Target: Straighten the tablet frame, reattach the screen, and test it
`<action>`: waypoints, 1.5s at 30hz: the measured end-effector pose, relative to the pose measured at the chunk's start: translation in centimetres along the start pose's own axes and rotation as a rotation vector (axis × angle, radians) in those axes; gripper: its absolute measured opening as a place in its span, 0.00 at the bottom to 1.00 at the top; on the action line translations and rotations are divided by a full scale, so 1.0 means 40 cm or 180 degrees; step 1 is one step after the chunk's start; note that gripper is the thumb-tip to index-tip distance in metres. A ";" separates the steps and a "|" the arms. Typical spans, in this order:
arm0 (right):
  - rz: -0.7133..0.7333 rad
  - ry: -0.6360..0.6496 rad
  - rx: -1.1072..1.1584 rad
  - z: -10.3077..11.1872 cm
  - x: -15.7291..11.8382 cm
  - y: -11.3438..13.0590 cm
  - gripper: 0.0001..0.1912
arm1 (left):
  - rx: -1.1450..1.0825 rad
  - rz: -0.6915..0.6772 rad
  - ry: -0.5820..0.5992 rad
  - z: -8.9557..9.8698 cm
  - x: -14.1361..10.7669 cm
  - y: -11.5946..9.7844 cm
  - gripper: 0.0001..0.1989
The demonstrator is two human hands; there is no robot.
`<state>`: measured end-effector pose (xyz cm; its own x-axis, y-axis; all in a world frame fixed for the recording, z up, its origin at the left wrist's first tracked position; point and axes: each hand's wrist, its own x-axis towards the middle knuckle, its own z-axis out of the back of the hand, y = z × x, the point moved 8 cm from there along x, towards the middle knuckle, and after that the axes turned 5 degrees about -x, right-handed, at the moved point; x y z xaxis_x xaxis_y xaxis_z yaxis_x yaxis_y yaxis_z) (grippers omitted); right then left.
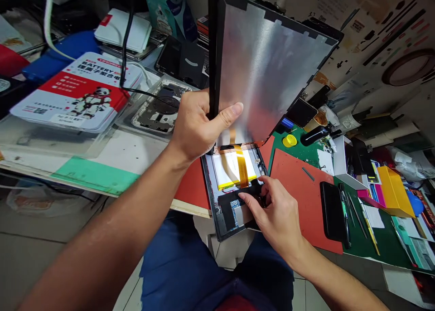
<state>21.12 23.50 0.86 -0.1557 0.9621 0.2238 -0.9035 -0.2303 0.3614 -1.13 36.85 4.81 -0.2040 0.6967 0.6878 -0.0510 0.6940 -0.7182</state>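
Note:
A large screen panel (268, 66) with a silvery metal back and black edges stands tilted up. My left hand (200, 125) grips its lower left edge, thumb across the metal. Below it lies an opened tablet body (211, 197) with a white, yellow-edged battery (226, 168). An orange flex cable (242, 166) runs from the panel over the battery. My right hand (275, 206) is at the body's right side, thumb and index finger curled at black tape (226, 206) near the cable's lower end. Whatever lies between those fingers is too small to make out.
On the left are a white and red battery box (74, 91) and a phone frame in a plastic tray (158, 109). At the right, a black phone (332, 211), tweezers and pens lie beside a red mat (299, 188).

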 end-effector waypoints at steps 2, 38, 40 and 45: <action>-0.0095 0.0060 -0.0087 -0.007 0.007 -0.004 0.21 | 0.0006 -0.0124 0.0098 -0.005 0.001 -0.008 0.26; -0.2992 0.1155 0.0298 0.044 -0.743 -0.673 0.30 | 0.0550 -0.0163 0.0642 -0.013 -0.048 -0.054 0.09; -0.2778 0.1137 0.0537 0.048 -0.688 -0.598 0.28 | 0.0603 -0.0221 0.0803 -0.015 -0.062 -0.083 0.08; -0.2284 0.0589 0.1603 0.114 -0.510 -0.368 0.25 | 0.0451 -0.0297 0.1612 -0.050 -0.109 -0.164 0.13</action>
<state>39.41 6.62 -4.91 0.2781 0.8974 -0.3427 -0.5327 0.4409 0.7223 2.05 29.64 6.73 0.3032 0.6579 0.6894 -0.1852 0.7503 -0.6346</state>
